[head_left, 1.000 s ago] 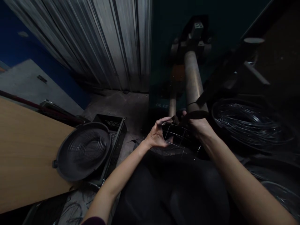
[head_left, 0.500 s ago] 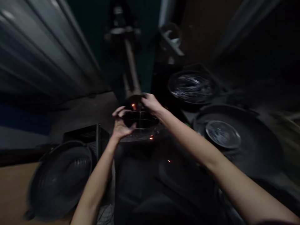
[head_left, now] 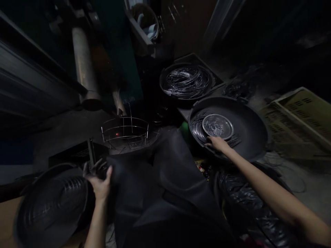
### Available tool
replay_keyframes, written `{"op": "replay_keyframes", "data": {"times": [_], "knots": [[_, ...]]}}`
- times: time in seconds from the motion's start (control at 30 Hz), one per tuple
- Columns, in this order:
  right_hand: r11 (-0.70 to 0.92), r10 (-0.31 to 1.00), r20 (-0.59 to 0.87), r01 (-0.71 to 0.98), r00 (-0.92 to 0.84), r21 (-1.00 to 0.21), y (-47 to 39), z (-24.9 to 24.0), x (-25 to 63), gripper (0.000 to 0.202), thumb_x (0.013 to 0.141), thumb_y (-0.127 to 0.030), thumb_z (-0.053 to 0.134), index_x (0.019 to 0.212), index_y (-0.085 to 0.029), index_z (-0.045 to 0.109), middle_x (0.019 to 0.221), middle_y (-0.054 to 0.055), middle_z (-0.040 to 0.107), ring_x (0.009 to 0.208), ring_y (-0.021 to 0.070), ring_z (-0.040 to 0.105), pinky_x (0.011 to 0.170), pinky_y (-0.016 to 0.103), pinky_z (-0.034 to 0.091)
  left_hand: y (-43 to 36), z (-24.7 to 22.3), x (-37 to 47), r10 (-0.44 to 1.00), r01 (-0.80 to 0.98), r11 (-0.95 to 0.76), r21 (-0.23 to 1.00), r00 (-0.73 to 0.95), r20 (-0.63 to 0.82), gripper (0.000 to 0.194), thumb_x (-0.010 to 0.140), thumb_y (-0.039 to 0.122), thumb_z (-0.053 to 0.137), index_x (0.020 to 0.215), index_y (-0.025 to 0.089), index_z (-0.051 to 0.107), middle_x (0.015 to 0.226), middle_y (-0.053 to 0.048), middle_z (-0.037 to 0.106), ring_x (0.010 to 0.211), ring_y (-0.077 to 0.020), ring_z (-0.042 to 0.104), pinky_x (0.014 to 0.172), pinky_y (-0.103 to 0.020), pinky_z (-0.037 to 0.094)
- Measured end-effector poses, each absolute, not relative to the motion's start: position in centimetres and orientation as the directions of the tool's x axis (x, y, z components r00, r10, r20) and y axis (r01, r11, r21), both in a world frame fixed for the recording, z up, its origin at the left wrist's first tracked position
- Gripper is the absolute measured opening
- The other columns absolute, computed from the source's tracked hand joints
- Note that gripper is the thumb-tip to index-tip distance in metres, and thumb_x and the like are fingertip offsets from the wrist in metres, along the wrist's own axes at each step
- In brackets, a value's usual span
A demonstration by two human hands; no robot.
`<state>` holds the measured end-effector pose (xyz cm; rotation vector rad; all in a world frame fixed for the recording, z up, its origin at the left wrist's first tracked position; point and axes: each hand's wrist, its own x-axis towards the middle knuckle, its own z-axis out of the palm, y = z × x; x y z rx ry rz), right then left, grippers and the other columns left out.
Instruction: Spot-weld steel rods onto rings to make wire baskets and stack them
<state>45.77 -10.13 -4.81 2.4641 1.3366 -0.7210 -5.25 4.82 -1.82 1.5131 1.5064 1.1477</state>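
Note:
My left hand [head_left: 99, 181] is raised beside the large dark basin [head_left: 55, 203] on the left, fingers spread and palm bare. Over on the right, my right hand [head_left: 218, 144] reaches to the near-left side of a wide black basin [head_left: 250, 131], just below a small round dish [head_left: 229, 125] of short metal pieces. Its fingers are curled together; anything between them is hidden. Bent metal wires [head_left: 198, 127] lie in that basin around the dish. Ahead of my lap, a round wire frame [head_left: 124, 128] stands apart from both hands, with a small orange glow at it.
A dark apron [head_left: 160, 179] covers my lap. Another basin with coiled wire [head_left: 186, 82] sits farther back. A yellow crate [head_left: 302, 120] stands at right, dark wire bundles [head_left: 243, 193] near my right forearm. A thick pipe-like machine part [head_left: 84, 62] rises ahead.
Both hands have left the wire frame by the machine. The left came back toward me, spread; the right swung right to the black basin. The view turned right, and most orange sparks are gone.

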Motion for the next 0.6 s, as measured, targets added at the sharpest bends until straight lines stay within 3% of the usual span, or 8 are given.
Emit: {"op": "replay_keyframes", "data": {"times": [0.1,0.2,0.3,0.37,0.43,0.5,0.6], "knots": [[-0.444,0.777,-0.499,0.896,0.384,-0.001,-11.1,-5.0,45.5,0.029,0.091,-0.023,0.048,0.114,-0.016,0.065,0.109,0.018,0.065,0.097,0.0278,0.063,0.072,0.031,0.046,4.0,-0.4,-1.7,0.985,0.399,-0.173,0.900,0.080,0.154,0.082,0.071,0.031,0.072,0.137,0.025,0.024,0.121,-0.010,0.058,0.103,-0.0188,0.063,0.097,-0.043,0.049],[-0.336,0.862,-0.404,0.942,0.306,-0.004,-11.6,-4.4,44.9,0.029,0.088,-0.016,0.044,0.105,-0.018,0.066,0.109,0.016,0.064,0.095,0.0275,0.062,0.070,0.032,0.046,3.2,1.8,2.0,0.948,0.460,-0.256,0.850,0.292,0.127,0.056,0.078,0.031,0.066,0.128,0.023,0.043,0.110,-0.006,0.065,0.100,-0.0194,0.065,0.094,-0.040,0.051],[-0.454,0.883,-0.219,0.872,0.415,-0.181,-11.0,-3.4,44.3,0.022,0.087,-0.023,0.044,0.094,-0.018,0.064,0.099,0.017,0.065,0.089,0.0292,0.061,0.072,0.036,0.046,2.3,4.0,6.1,0.840,0.421,-0.308,0.853,0.542,0.036,0.038,0.082,0.032,0.061,0.119,0.022,0.056,0.102,-0.005,0.069,0.097,-0.0194,0.066,0.092,-0.038,0.052],[-0.583,0.794,-0.140,0.676,0.592,-0.449,-9.5,-2.0,43.8,0.015,0.085,-0.029,0.048,0.086,-0.019,0.058,0.085,0.014,0.063,0.080,0.0281,0.060,0.071,0.038,0.045,1.8,5.1,9.4,0.752,0.344,-0.272,0.899,0.659,-0.024,0.035,0.086,0.035,0.057,0.118,0.020,0.058,0.103,-0.006,0.070,0.096,-0.0194,0.067,0.091,-0.037,0.052],[-0.604,0.692,-0.169,0.434,0.702,-0.669,-7.2,0.1,43.2,0.013,0.083,-0.033,0.051,0.078,-0.022,0.052,0.071,0.008,0.057,0.067,0.0236,0.055,0.064,0.036,0.045,1.3,5.9,13.2,0.673,0.262,-0.178,0.949,0.735,-0.077,0.037,0.091,0.038,0.050,0.122,0.019,0.058,0.108,-0.008,0.070,0.100,-0.0199,0.066,0.093,-0.038,0.051],[-0.542,0.680,-0.240,0.255,0.693,-0.801,-4.5,3.0,42.4,0.019,0.084,-0.038,0.050,0.072,-0.024,0.044,0.060,0.002,0.048,0.052,0.0173,0.044,0.052,0.031,0.040,0.9,6.2,17.1,0.619,0.189,-0.102,0.977,0.781,-0.086,0.042,0.094,0.040,0.043,0.128,0.018,0.054,0.120,-0.010,0.066,0.112,-0.0209,0.061,0.101,-0.040,0.047],[-0.348,0.777,-0.312,-0.039,0.547,-0.937,-0.5,8.6,40.5,0.029,0.088,-0.039,0.047,0.065,-0.025,0.036,0.054,-0.004,0.032,0.042,0.0107,0.023,0.041,0.026,0.028,0.3,6.1,21.6,0.561,0.158,-0.091,0.983,0.824,-0.080,0.045,0.093,0.041,0.044,0.132,0.017,0.049,0.136,-0.011,0.055,0.125,-0.0222,0.052,0.107,-0.041,0.040]]}}
